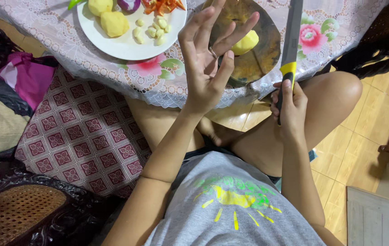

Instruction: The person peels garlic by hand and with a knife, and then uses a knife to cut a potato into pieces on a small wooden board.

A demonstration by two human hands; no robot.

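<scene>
Right hand (290,107) closed round yellow-and-black handle of knife (291,41), blade pointing away over table edge. Left hand (210,57) raised, open, fingers spread, holding nothing – ring on one finger. Peeled potato piece (245,43) lying on round wooden cutting board (260,59), just beyond left hand, uncut as far as visible. White plate (121,45) alongside already carrying peeled potatoes (108,16), garlic cloves (153,29), onion, peppers – prep judged partway, slicing left.

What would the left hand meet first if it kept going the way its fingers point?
Probably the round wooden board with the peeled potato; the left hand is open, fingers spread toward it, though its height above the board is unclear.
</scene>
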